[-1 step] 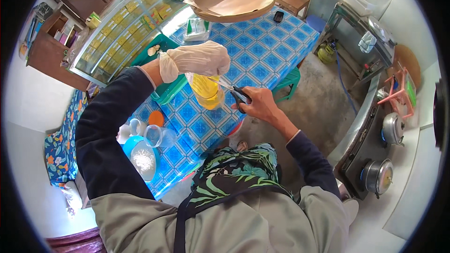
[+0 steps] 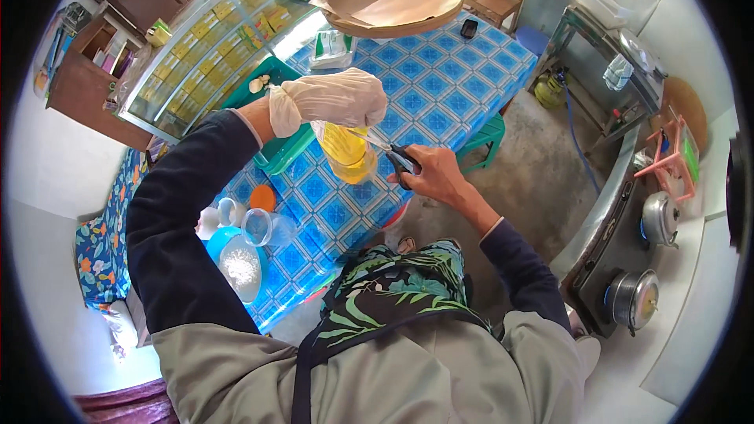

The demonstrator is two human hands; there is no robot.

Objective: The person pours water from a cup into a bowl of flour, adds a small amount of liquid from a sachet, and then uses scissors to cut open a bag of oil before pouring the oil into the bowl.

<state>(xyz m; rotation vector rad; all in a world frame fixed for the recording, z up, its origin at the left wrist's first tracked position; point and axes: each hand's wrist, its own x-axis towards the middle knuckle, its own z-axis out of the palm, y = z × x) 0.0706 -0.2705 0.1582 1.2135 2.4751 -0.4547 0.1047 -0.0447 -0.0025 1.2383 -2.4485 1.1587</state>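
Observation:
My left hand (image 2: 334,100), in a whitish glove, is closed round the top of a clear plastic pouch of yellow liquid (image 2: 345,157), which hangs above the table. Its fingertips are hidden behind the glove's back. My bare right hand (image 2: 440,174) grips the black handles of a pair of scissors (image 2: 402,163). The blades point left and reach the upper part of the pouch, just below my left hand. Whether they have cut into the plastic, I cannot tell.
On the blue checked table (image 2: 424,71) are a green tray (image 2: 284,157), a light-blue basin (image 2: 261,271) holding white powder, a clear jar (image 2: 258,228), an orange lid (image 2: 262,199) and a round paper-lined tray (image 2: 393,27). Two pots stand on the stove (image 2: 585,275) at right.

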